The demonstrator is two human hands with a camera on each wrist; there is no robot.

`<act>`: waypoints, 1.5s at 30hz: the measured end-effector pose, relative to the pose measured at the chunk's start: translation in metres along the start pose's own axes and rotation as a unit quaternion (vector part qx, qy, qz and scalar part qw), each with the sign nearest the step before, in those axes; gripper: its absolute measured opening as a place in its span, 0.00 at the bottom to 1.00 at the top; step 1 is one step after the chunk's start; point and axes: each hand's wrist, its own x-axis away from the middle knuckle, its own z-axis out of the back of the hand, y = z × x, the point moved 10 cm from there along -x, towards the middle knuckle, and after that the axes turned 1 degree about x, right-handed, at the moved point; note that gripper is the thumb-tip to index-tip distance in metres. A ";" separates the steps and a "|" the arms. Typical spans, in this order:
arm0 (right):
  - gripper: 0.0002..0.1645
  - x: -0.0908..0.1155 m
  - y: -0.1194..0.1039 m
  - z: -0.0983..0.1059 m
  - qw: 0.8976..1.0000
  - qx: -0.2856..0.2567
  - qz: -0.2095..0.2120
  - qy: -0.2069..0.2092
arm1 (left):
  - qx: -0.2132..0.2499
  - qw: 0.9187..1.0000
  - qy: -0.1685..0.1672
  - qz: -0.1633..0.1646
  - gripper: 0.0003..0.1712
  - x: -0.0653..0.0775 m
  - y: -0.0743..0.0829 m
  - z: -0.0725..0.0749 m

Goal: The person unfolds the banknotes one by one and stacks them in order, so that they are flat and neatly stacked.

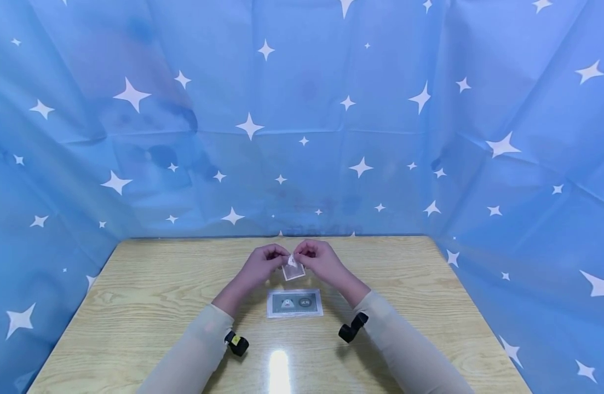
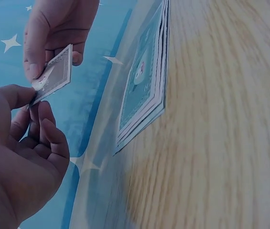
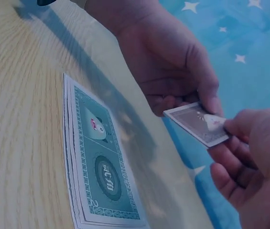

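Both hands pinch a small grey-brown folded paper note (image 1: 294, 271) with a white cartoon figure on it, held up above the far part of the table. My left hand (image 1: 263, 264) grips one edge between thumb and fingertips. On the opposite side, the thumb of my right hand (image 1: 323, 261) presses over the printed face, with curled fingers beneath. Nearer to me than the hands lies a stack of teal play banknotes (image 3: 107, 167), flat on the wood. Its top note carries a similar figure and a round dark emblem. Several layered edges show in the left wrist view.
A light wooden table (image 1: 159, 306) extends around the stack, reflecting a bright glare near its front. Blue cloth with white stars (image 1: 302, 109) hangs behind the table and along both sides. Black wrist cameras (image 1: 237, 343) are strapped over the pale sleeves.
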 end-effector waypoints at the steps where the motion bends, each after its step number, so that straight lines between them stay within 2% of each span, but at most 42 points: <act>1: 0.03 0.000 -0.001 0.001 1.000 0.000 0.000 0.004 | 0.001 1.000 0.001 0.000 0.07 0.000 0.001 0.000; 9: 0.05 0.004 -0.002 0.014 0.996 -0.047 -0.006 0.073 | 0.038 0.999 -0.001 0.016 0.08 0.005 -0.002 -0.009; 15: 0.03 0.007 0.000 0.018 0.991 -0.082 -0.019 0.103 | 0.036 0.999 0.015 0.011 0.07 0.007 -0.004 -0.010; 19: 0.03 0.010 0.002 0.017 0.992 -0.080 -0.024 0.099 | 0.028 1.000 0.011 0.010 0.05 0.007 -0.003 -0.010; 26: 0.07 0.012 0.002 0.013 0.997 -0.049 -0.012 0.061 | -0.020 0.999 -0.044 0.009 0.05 0.010 -0.001 -0.014; 30: 0.07 0.015 0.002 0.008 0.998 -0.041 -0.014 0.034 | -0.033 0.998 -0.059 0.006 0.06 0.012 -0.001 -0.014; 39: 0.07 0.022 0.012 0.004 0.999 -0.044 -0.024 0.021 | -0.048 0.997 -0.061 -0.002 0.04 0.014 0.002 -0.010; 45: 0.06 0.025 0.014 0.003 0.997 -0.066 -0.030 0.031 | -0.046 0.998 -0.025 -0.032 0.04 0.012 0.007 -0.004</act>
